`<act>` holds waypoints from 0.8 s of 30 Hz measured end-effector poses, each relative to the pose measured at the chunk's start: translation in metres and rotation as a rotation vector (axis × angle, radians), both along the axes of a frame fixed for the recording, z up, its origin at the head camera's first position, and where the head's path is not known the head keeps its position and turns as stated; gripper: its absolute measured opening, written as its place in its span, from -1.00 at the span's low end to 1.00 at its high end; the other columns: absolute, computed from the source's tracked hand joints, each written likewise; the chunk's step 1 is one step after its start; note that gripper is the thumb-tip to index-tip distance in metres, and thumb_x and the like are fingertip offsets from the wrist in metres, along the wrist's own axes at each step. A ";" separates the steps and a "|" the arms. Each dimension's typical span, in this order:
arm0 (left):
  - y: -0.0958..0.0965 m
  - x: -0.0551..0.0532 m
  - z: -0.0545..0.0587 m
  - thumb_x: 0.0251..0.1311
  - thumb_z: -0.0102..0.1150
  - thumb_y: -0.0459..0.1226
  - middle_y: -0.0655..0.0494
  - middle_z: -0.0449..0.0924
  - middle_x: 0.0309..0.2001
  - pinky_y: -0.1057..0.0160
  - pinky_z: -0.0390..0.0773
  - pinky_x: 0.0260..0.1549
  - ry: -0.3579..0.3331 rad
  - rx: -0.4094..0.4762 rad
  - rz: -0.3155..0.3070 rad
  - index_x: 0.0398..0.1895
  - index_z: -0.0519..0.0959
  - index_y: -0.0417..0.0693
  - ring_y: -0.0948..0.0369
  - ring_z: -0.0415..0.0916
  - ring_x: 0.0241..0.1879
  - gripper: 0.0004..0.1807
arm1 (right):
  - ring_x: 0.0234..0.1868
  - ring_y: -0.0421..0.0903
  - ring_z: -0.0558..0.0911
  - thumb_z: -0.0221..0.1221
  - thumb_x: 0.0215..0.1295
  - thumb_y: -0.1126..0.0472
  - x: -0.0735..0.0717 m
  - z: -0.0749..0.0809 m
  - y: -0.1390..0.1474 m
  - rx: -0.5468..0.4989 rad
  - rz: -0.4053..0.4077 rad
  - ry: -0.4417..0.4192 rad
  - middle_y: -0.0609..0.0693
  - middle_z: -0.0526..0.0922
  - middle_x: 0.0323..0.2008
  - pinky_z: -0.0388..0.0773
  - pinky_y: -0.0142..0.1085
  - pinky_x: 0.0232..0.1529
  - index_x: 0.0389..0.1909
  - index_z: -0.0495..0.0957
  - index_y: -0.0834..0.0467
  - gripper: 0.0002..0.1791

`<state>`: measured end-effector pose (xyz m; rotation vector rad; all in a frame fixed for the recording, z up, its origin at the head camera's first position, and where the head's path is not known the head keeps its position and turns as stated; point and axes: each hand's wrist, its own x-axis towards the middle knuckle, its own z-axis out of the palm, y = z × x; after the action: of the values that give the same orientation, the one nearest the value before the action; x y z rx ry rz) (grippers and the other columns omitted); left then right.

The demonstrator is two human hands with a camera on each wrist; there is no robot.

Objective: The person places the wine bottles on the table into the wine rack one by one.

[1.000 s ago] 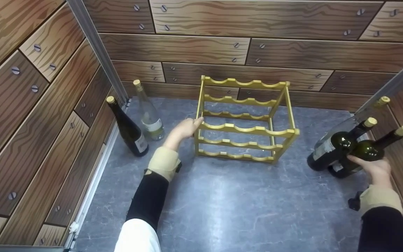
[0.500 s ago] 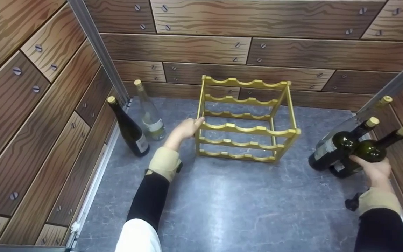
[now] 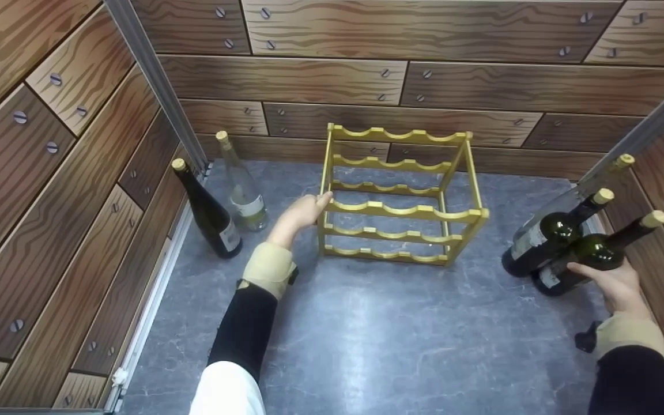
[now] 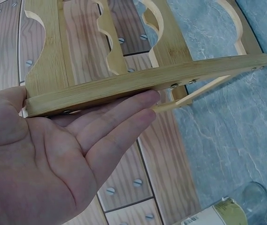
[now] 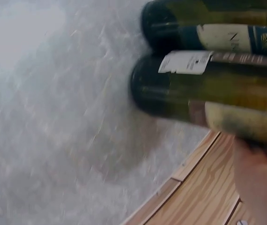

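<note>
In the head view my left hand point(image 3: 303, 212) holds the left front side of a yellowish wooden wine rack point(image 3: 404, 212). The left wrist view shows the thumb on one side of the rack's bar point(image 4: 138, 82) and long fingers along the other. At the right, my right hand point(image 3: 615, 283) grips a dark green wine bottle point(image 3: 597, 252) round its body, thumb on the near left side. A second dark wine bottle point(image 3: 558, 230) stands right beside it. Part of the gripped bottle's label point(image 5: 241, 121) shows in the right wrist view, slightly blurred.
A clear corked bottle point(image 3: 539, 216) stands behind the two dark ones, partly hidden. On the left stand a dark bottle point(image 3: 212, 222) and a clear bottle point(image 3: 246, 196). Wood-patterned walls point(image 3: 332, 80) enclose the grey marbled floor point(image 3: 412, 328).
The gripped bottle has shifted slightly toward me, away from its neighbour, with my right hand. My left hand keeps its place on the rack. The head view has turned a little.
</note>
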<state>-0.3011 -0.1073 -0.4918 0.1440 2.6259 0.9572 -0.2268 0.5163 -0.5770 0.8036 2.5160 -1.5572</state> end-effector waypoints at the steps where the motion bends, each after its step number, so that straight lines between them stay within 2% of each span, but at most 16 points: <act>1: 0.000 0.000 -0.001 0.72 -0.39 0.08 -0.44 0.51 0.38 -0.14 0.42 0.52 0.003 0.002 0.000 0.23 0.57 -0.47 -0.28 0.47 0.43 -0.23 | 0.46 -0.20 0.36 0.50 0.29 0.03 0.002 -0.001 0.000 0.018 0.038 0.006 -0.19 0.39 0.41 0.34 -0.67 0.36 0.71 -0.03 0.08 0.15; 3: 0.000 0.000 -0.002 0.71 -0.39 0.08 -0.44 0.49 0.39 -0.14 0.41 0.52 0.008 0.003 -0.001 0.26 0.55 -0.48 -0.29 0.45 0.44 -0.23 | 0.64 -0.12 0.17 0.44 0.35 0.02 0.007 -0.002 0.000 0.022 0.103 0.014 0.03 0.18 0.63 0.22 -0.59 0.52 0.74 -0.20 0.10 0.20; 5: 0.000 0.000 -0.002 0.71 -0.39 0.08 -0.44 0.50 0.39 -0.14 0.42 0.51 0.007 0.003 0.004 0.27 0.55 -0.48 -0.28 0.46 0.43 -0.22 | 0.71 0.05 0.03 0.40 0.40 0.01 0.011 -0.004 0.000 0.013 0.152 0.014 0.19 -0.03 0.71 0.05 -0.31 0.70 0.74 -0.29 0.13 0.21; 7: 0.000 -0.001 -0.002 0.71 -0.39 0.09 -0.44 0.52 0.37 -0.15 0.43 0.50 0.009 -0.001 0.004 0.21 0.58 -0.47 -0.28 0.48 0.41 -0.22 | 0.70 0.04 0.07 0.38 0.43 0.02 0.014 -0.008 -0.001 -0.010 0.173 0.031 0.16 0.17 0.64 -0.07 -0.13 0.75 0.73 -0.29 0.12 0.19; 9: 0.001 -0.001 -0.002 0.71 -0.40 0.09 -0.43 0.55 0.34 -0.15 0.45 0.49 0.008 -0.004 0.004 0.14 0.61 -0.45 -0.27 0.50 0.40 -0.23 | 0.57 -0.09 0.31 0.39 0.42 0.06 0.019 -0.015 -0.004 -0.060 0.148 0.060 -0.12 0.48 0.40 -0.05 -0.12 0.75 0.71 -0.09 0.02 0.05; 10: 0.002 -0.001 -0.002 0.71 -0.40 0.09 -0.42 0.56 0.33 -0.14 0.45 0.49 0.007 -0.005 0.004 0.11 0.62 -0.44 -0.27 0.51 0.39 -0.23 | 0.53 -0.15 0.34 0.40 0.41 0.08 0.020 -0.019 -0.007 -0.087 0.125 0.074 -0.31 0.52 0.25 -0.05 -0.14 0.75 0.70 -0.04 0.01 0.03; 12: 0.002 -0.002 -0.002 0.71 -0.40 0.09 -0.42 0.56 0.33 -0.14 0.45 0.49 0.004 -0.005 0.004 0.10 0.62 -0.43 -0.27 0.51 0.39 -0.24 | 0.39 -0.33 0.40 0.44 0.37 0.10 0.021 -0.027 -0.014 -0.113 0.052 0.112 -0.64 0.38 0.00 0.01 -0.32 0.71 0.66 0.08 -0.07 -0.02; 14: 0.004 -0.001 -0.002 0.71 -0.40 0.09 -0.42 0.55 0.34 -0.14 0.45 0.49 -0.001 -0.001 0.003 0.12 0.62 -0.44 -0.27 0.51 0.39 -0.23 | 0.38 -0.36 0.40 0.47 0.33 0.17 0.021 -0.032 -0.021 -0.163 -0.034 0.152 -0.63 0.42 -0.01 0.03 -0.44 0.68 0.63 0.15 -0.12 -0.04; 15: 0.004 -0.001 -0.002 0.71 -0.40 0.10 -0.42 0.54 0.35 -0.14 0.44 0.50 0.000 -0.003 0.002 0.14 0.61 -0.44 -0.27 0.50 0.40 -0.23 | 0.42 -0.33 0.39 0.48 0.31 0.18 0.020 -0.033 -0.023 -0.168 -0.069 0.158 -0.63 0.43 0.00 0.05 -0.46 0.67 0.66 0.13 -0.07 0.00; 17: 0.004 -0.001 -0.003 0.71 -0.39 0.10 -0.43 0.54 0.35 -0.14 0.44 0.49 -0.003 0.001 0.004 0.13 0.61 -0.44 -0.27 0.50 0.40 -0.23 | 0.46 -0.32 0.36 0.51 0.28 0.20 0.018 -0.035 -0.027 -0.168 -0.128 0.177 -0.59 0.46 0.06 0.12 -0.54 0.61 0.67 0.14 -0.05 0.04; 20: 0.004 0.000 -0.003 0.71 -0.39 0.10 -0.42 0.56 0.33 -0.14 0.45 0.49 -0.001 -0.001 0.013 0.08 0.63 -0.42 -0.27 0.52 0.38 -0.24 | 0.54 -0.27 0.32 0.51 0.28 0.13 0.014 -0.034 -0.029 -0.117 -0.143 0.138 -0.36 0.51 0.35 0.11 -0.47 0.65 0.69 0.10 -0.01 0.06; 22: 0.003 0.000 -0.002 0.71 -0.39 0.09 -0.41 0.57 0.33 -0.14 0.46 0.48 -0.002 0.000 0.022 0.06 0.63 -0.41 -0.26 0.53 0.37 -0.24 | 0.62 -0.20 0.25 0.49 0.30 0.02 0.011 -0.033 -0.030 -0.044 -0.127 0.079 -0.16 0.38 0.57 0.06 -0.35 0.70 0.71 0.04 0.03 0.10; 24: 0.003 0.000 -0.001 0.71 -0.39 0.09 -0.41 0.57 0.33 -0.14 0.46 0.48 0.003 -0.001 0.023 0.07 0.63 -0.41 -0.26 0.53 0.38 -0.24 | 0.68 -0.09 0.19 0.47 0.32 -0.06 0.009 -0.031 -0.030 0.009 -0.113 0.035 -0.01 0.18 0.68 0.02 -0.26 0.73 0.72 -0.02 0.08 0.14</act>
<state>-0.3014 -0.1045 -0.4932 0.1151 2.6366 0.9635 -0.2174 0.4862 -0.6080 0.9437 2.5449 -1.6073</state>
